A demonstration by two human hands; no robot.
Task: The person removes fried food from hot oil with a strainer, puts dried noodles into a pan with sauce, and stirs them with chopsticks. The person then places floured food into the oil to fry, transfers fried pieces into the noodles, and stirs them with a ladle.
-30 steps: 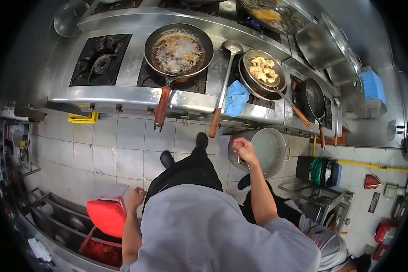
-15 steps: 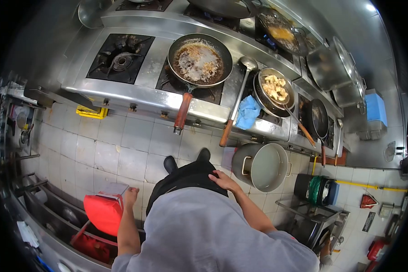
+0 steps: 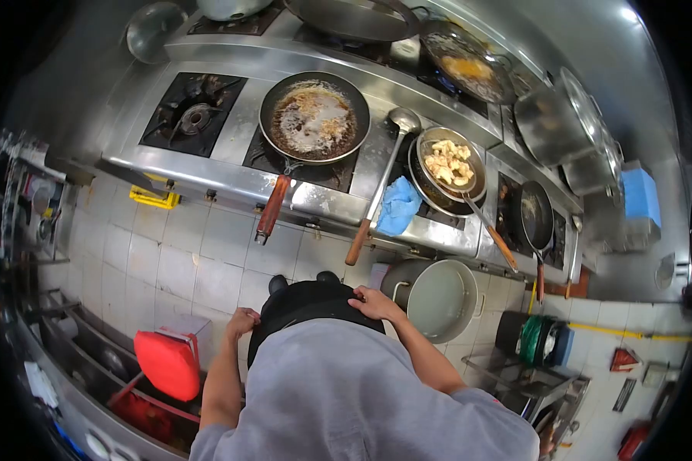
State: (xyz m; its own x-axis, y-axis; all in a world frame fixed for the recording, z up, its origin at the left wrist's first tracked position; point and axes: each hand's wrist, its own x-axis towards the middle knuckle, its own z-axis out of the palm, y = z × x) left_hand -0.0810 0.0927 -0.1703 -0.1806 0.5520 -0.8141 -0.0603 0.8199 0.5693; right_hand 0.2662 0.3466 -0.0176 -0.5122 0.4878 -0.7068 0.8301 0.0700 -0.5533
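Observation:
My left hand (image 3: 244, 321) is beside my left hip, close to the black cloth (image 3: 315, 301) over my legs. Its fingers are curled in, with nothing visible in them. My right hand (image 3: 372, 303) touches the right side of that cloth, thumb and fingers a little apart, holding no tool. In front of me on the stove, a frying pan (image 3: 315, 117) holds brown, bubbling liquid and points its red-brown handle at me. To its right lie a long-handled ladle (image 3: 378, 192), a blue cloth (image 3: 398, 206) and a strainer (image 3: 480, 170) with pale fried pieces, set over a pan.
A large pot (image 3: 443, 300) of cloudy liquid stands on the floor at my right. Behind my left arm is a red lid (image 3: 168, 364). Another pan (image 3: 537, 215) sits farther right, and a wok (image 3: 469, 65) with orange-brown contents stands at the back.
My left hand has moved from near the red lid to beside my hip. My right hand stays against the black cloth. The stove and pans have shifted slightly left and down in view.

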